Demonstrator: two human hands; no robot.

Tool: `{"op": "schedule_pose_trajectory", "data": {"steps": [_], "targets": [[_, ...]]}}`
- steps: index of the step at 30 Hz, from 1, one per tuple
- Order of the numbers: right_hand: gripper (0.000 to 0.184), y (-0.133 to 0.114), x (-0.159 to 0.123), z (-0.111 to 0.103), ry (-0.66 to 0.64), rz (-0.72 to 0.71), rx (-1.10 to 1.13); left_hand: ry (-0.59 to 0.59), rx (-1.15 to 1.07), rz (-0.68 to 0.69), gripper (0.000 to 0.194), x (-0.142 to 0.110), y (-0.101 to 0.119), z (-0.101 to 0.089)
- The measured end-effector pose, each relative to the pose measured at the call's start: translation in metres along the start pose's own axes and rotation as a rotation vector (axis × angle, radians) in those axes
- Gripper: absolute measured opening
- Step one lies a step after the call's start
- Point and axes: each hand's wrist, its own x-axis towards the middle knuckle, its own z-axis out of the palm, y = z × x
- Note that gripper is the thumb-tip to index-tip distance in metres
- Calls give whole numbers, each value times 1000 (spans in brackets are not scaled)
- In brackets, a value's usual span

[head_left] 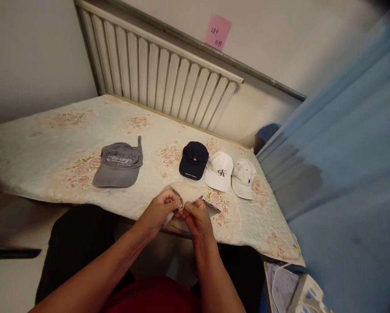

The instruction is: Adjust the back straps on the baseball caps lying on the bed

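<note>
Dark navy cloth cap with small white lettering (194, 158): landmark; it lies on the pale quilted cover with pink flowers (48, 152).
Beige cloth cap (187, 191): in both hands, on the near side of the navy cap, low over the cover's near edge.
Left hand (155, 213): closed in a pinch on the beige cap's edge, thumb against fingers; best kept as the steady anchor.
Right hand (199, 214): fingertips gripping the cloth just beside the left ones; suited to the small, fine pulls.
Pinched edge: whether a strap or buckle sits there cannot be told; short, even tugs should spare the cloth a twist or crease.
Crown: soft-looking, so a light hold should avoid denting it.
Flat grey piece with a dark edge (213, 208): juts out on the near right of the navy cap; unclear what it is, so wrists are best kept off it.
White cloth cap with black letters (219, 171): just right of the navy cap.
Grey cloth cap with white script (118, 165): well left of the navy cap.
</note>
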Motion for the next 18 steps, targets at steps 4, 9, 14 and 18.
{"op": "schedule_pose_trajectory", "data": {"steps": [4,9,14,18], "targets": [[29,-1,0,2,-8,-7,0,16,-14,-3,16,0,0,0],[25,-3,2,3,23,2,-51,30,-2,5,14,-2,0,1],[26,-4,3,1,45,11,-68,34,6,1,15,-2,-4,-2],[25,-3,4,0,46,17,-79,31,2,-13,16,-2,-4,-2]]}}
